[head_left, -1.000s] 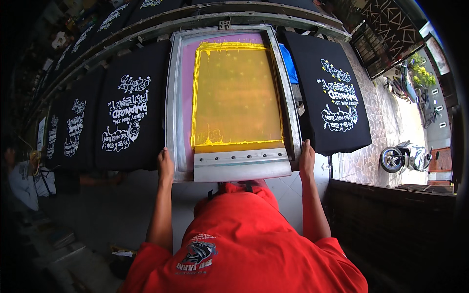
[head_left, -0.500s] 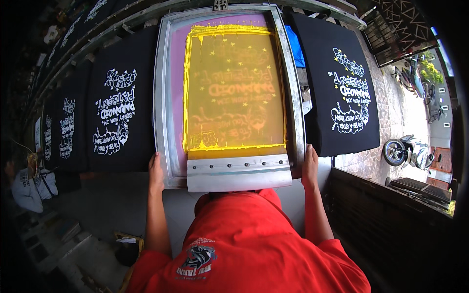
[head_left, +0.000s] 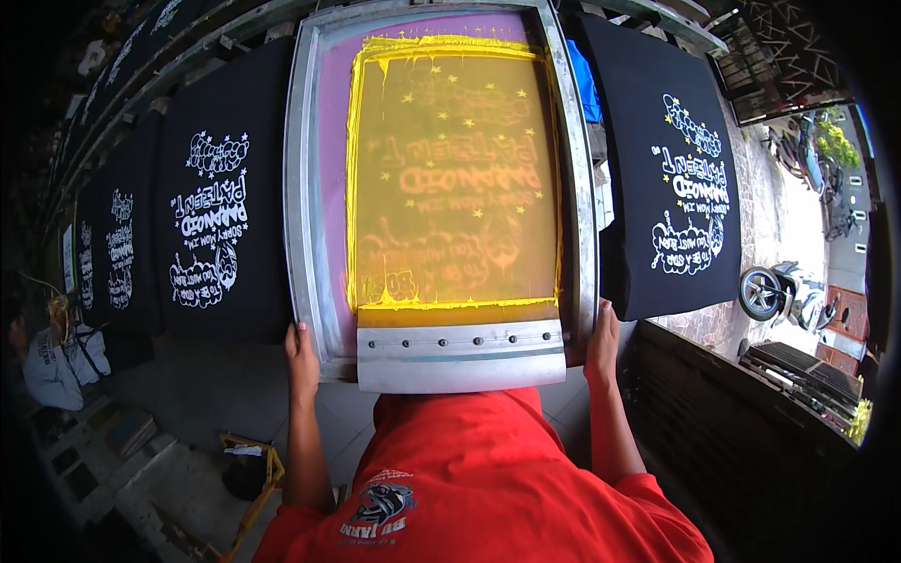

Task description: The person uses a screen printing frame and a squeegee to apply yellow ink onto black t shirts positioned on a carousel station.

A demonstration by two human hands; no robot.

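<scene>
A metal-framed printing screen [head_left: 308,188] fills the middle of the head view, its pinkish mesh edged with thick yellow ink [head_left: 450,42]. A pale printed design and small stars show faintly through the yellow middle. A bolted metal plate [head_left: 460,371] runs along the frame's near end. My left hand [head_left: 302,352] is closed on the near left corner of the frame. My right hand [head_left: 602,342] grips the near right corner. Black shirts with white printing lie on boards either side, one at left [head_left: 225,113] and one at right [head_left: 638,75], the latter with yellow stars.
Metal rails [head_left: 685,28] run along the far side, with more shirts beyond. Blue material [head_left: 580,80] shows beside the screen. A white bag [head_left: 52,375] and yellow frame [head_left: 267,474] are at lower left. A motorcycle [head_left: 784,296] stands on paving at right, beside a dark low wall [head_left: 723,394].
The screen and both hands have shifted lower in the picture, toward my body, and the screen looks larger. The design beneath the mesh shows through more clearly than a second ago.
</scene>
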